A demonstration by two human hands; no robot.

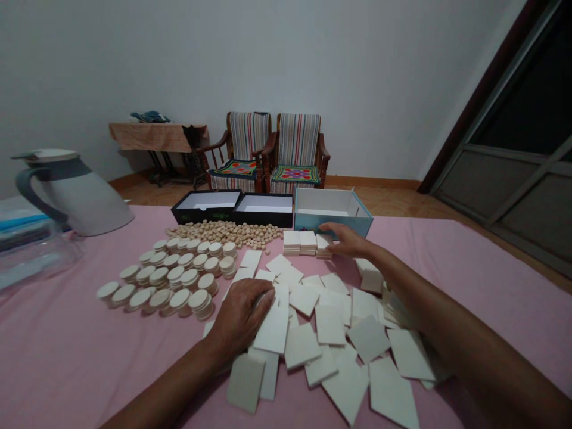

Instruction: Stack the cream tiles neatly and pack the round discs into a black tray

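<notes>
Pale square wooden tiles (330, 325) lie in a loose, overlapping heap on the pink cloth. My left hand (241, 313) rests at the heap's left side, fingers curled over tiles there; its fingertips are partly hidden. Farther back, my right hand (348, 239) reaches to the rightmost of three neat tile stacks (307, 243), its thumb and fingers around that stack's right side. Left of the heap stand rows of stacked round wooden discs (176, 274). Behind these, many small wooden beads (223, 232) are spread in a band.
Two black box trays (263, 219) and a light blue open box (333, 223) stand along the far edge. A grey jug (89, 196) and a clear plastic bag (36, 256) are at the left. Two chairs (295, 143) and a side table (152, 137) stand beyond.
</notes>
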